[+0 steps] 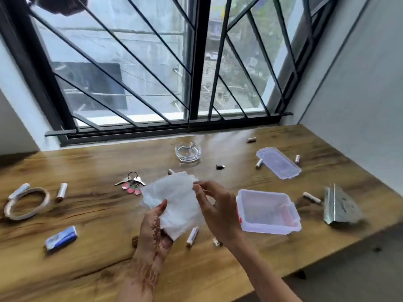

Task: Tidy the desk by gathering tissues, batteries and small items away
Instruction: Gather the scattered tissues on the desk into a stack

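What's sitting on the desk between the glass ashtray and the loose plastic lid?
In the head view, only a small black object lies between the glass ashtray and the plastic lid; otherwise bare wood.

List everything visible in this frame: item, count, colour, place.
tissue: 1, white, held above desk centre
batteries: about 8, whitish, scattered
open container: 1, clear, right of hands
lid: 1, clear, far right
ashtray: 1, clear glass, near window
keys: 1 bunch, silver with pink charms, centre-left
tape roll: 1, off-white, far left
small box: 1, blue-white, near left
desk: 1, brown wood
left hand: grip on tissue
right hand: grip on tissue
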